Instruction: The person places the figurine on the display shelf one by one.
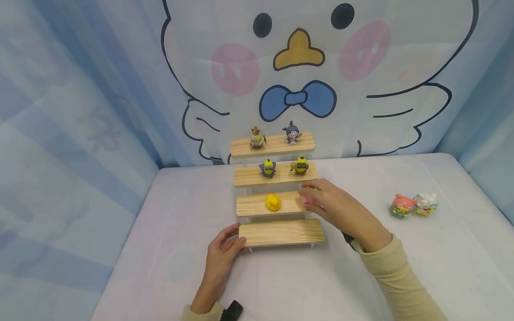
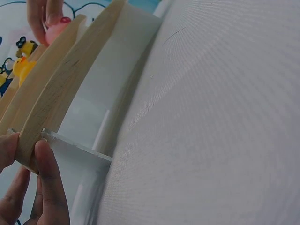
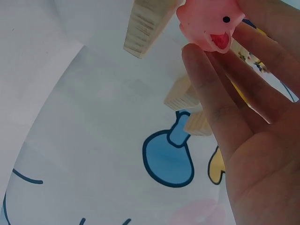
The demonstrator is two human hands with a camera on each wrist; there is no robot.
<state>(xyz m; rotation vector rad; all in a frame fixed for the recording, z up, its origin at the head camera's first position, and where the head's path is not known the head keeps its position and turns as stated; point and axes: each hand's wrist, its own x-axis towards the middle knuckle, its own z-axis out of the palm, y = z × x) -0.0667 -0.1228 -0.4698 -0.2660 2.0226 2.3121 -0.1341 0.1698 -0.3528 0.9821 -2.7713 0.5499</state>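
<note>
up close, right hand (image 1: 341,209) pinching pink toy (image 3: 208,21) on wooden shelf (image 1: 281,232), left hand (image 1: 222,258) gripping its end

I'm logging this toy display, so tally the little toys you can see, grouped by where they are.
Top step: 2, cowboy figure and purple figure
Second step: 2, caped figure and yellow figure
Third step: 1, yellow duck
In the right hand: 1, pink toy
On the table: 2, red-pink toy and white toy
Total: 8

Soft, even, bright light with faint shadows and no glare; the head view is sharp but bowed at its edges, while both wrist views blur up close
</note>
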